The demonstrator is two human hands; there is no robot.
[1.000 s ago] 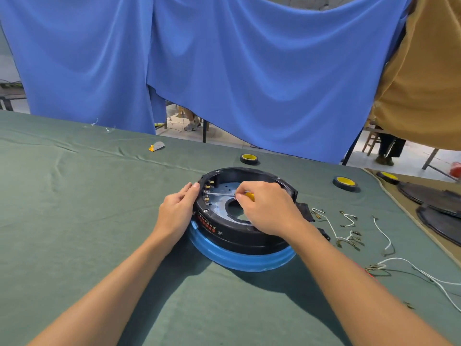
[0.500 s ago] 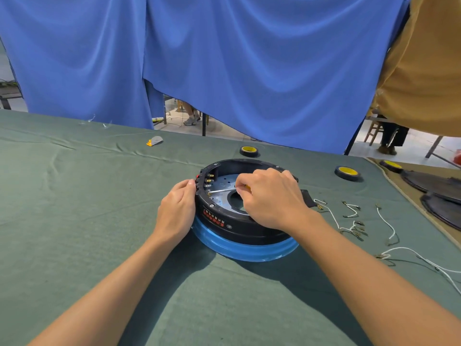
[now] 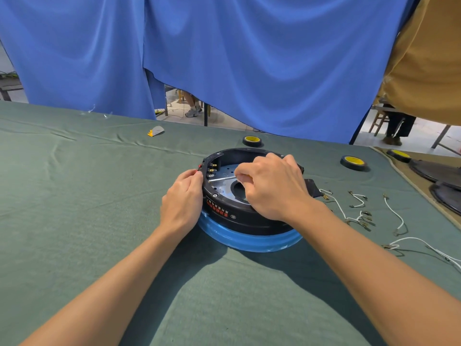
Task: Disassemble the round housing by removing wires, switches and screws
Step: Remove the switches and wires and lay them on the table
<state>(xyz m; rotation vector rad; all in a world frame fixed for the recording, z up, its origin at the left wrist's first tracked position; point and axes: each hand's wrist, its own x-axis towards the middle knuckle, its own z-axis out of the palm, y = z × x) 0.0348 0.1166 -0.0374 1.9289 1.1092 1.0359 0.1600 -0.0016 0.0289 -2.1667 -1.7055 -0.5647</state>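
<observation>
The round black housing (image 3: 232, 213) with a blue base ring (image 3: 249, 239) lies on the green cloth at the centre. My right hand (image 3: 272, 188) is over its open top and grips a screwdriver (image 3: 220, 178), whose metal shaft points left toward the brass switch terminals (image 3: 212, 169) on the inner wall. Most of the handle is hidden inside the fist. My left hand (image 3: 183, 201) rests against the housing's left outer wall, fingertips at a small red switch (image 3: 199, 167).
Removed white wires with brass terminals (image 3: 359, 211) lie to the right. Three black-and-yellow tape rolls (image 3: 353, 162) sit behind and to the right. Dark round plates (image 3: 439, 171) lie at the far right. A small grey-yellow piece (image 3: 156, 131) lies at the back left, before blue curtains.
My right hand has shifted slightly, angling the screwdriver shaft lower toward the terminals. My left hand has slid up the wall to the red switch. The camera has moved closer.
</observation>
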